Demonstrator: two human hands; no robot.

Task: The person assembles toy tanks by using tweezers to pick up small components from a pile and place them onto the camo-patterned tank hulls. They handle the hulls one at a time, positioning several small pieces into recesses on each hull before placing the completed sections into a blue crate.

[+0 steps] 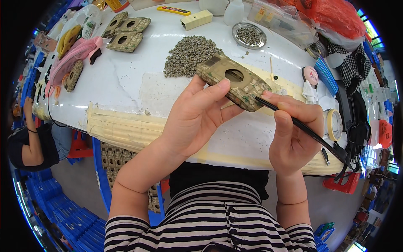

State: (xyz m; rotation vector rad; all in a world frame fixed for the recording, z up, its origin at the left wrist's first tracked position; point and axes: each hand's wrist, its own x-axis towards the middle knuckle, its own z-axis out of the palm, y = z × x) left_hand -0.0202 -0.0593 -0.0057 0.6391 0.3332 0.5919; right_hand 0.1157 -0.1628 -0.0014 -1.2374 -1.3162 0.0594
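Observation:
My left hand (196,115) holds a camouflage toy tank hull (228,80) above the table. The thumb presses on its top near the round hole, and the other fingers support it from beneath. In my right hand (296,130) is a slim black pen-like tool (308,131), gripped between thumb and fingers. Its tip meets the hull's near right corner; any small part at the tip is too small to make out. Beyond the hull lies a heap of small camouflage-coloured parts (184,54). Further right, a round metal dish (262,44) contains more small parts.
Several similar hulls (128,31) rest at the far left, near a pink mesh bag (69,63). A cream block (197,19) and a white bottle (234,12) stand at the back. Tape (334,124) lies right. Another person's arm (33,138) shows at left.

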